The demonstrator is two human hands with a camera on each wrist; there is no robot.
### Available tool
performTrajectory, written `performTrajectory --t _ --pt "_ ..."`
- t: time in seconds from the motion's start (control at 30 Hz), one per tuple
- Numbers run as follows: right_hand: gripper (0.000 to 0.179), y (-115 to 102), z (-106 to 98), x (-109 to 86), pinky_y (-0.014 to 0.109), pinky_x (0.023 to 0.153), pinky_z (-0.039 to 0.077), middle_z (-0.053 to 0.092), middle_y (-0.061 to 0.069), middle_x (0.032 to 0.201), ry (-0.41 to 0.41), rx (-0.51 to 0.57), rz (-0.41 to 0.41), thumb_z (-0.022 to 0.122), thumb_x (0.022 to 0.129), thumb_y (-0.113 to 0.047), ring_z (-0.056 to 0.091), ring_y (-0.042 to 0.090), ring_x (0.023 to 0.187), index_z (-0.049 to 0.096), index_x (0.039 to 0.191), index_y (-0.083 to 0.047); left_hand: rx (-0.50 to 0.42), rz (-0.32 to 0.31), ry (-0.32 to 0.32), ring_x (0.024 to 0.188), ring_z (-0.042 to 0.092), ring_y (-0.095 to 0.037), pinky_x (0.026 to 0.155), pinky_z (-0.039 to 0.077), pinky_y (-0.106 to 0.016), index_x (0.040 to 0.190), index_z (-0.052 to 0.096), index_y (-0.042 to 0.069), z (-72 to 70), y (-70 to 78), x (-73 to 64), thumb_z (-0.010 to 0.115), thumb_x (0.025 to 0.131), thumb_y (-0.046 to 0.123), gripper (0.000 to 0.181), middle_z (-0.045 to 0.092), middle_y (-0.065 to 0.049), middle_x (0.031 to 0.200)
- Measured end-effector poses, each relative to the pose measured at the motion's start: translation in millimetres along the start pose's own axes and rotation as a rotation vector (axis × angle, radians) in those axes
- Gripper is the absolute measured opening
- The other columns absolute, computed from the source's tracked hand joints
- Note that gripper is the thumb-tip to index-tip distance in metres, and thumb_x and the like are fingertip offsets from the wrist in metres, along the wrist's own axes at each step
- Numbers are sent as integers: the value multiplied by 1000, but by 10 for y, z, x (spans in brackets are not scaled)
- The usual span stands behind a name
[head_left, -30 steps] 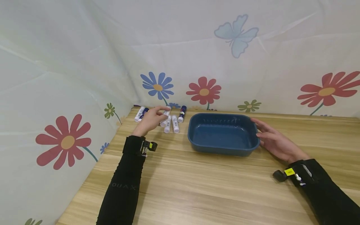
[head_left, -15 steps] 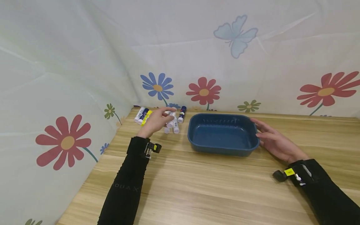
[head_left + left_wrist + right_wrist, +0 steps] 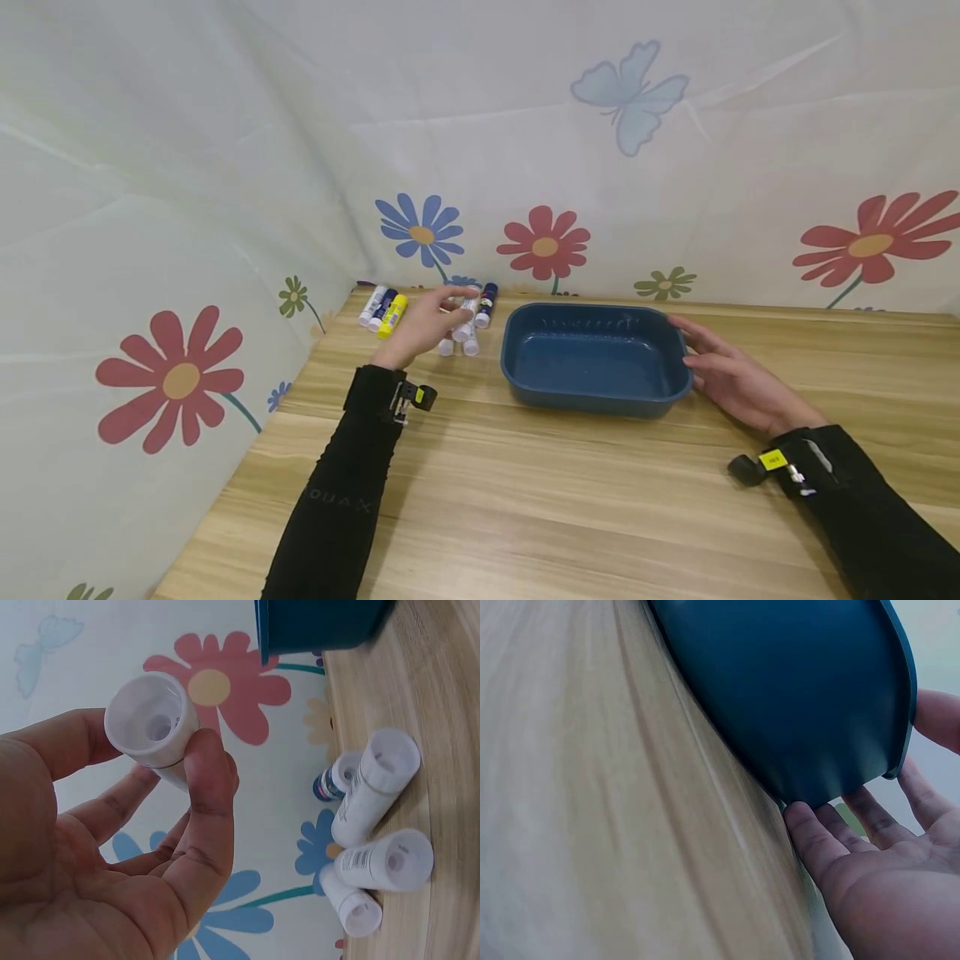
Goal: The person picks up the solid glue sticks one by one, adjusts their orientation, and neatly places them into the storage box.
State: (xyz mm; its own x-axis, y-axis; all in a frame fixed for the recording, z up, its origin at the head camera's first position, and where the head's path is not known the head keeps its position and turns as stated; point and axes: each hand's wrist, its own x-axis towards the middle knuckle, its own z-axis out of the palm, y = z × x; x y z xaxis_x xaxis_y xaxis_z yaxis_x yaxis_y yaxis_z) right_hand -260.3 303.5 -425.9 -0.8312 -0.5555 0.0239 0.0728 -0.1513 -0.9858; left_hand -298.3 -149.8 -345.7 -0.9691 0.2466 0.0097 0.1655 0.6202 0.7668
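My left hand [image 3: 422, 325] pinches a white glue stick [image 3: 154, 724] between thumb and fingers, holding it above the table. Below it lie other white glue sticks [image 3: 379, 787], partly hidden by the hand in the head view. A navy glue stick [image 3: 487, 305] lies just to the right of them. At the right end of a dark blue rectangular basin [image 3: 592, 402], my right hand [image 3: 738, 383] touches the outer wall with fairly straight fingers. The right wrist view shows its fingertips [image 3: 804, 817] against that wall, low down near the table.
Left of the left hand, a white glue stick [image 3: 372, 306], a navy one [image 3: 383, 310] and a yellow one [image 3: 393, 316] lie side by side. A floral curtain [image 3: 480, 150] rises along the back and left edges of the wooden table [image 3: 570, 500].
My left hand has moved right with the white glue stick, uncovering the yellow one. The right hand and the basin have stayed in place.
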Motion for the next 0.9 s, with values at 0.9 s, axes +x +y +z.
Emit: performTrajectory --t 0.9 --pt "62 -35 30 -9 19 100 41 -13 4 165 13 -8 20 34 105 -7 31 5 137 9 159 -23 7 82 -51 111 58 -24 82 56 -35 135 57 25 266 219 13 61 97 33 39 62 -8 121"
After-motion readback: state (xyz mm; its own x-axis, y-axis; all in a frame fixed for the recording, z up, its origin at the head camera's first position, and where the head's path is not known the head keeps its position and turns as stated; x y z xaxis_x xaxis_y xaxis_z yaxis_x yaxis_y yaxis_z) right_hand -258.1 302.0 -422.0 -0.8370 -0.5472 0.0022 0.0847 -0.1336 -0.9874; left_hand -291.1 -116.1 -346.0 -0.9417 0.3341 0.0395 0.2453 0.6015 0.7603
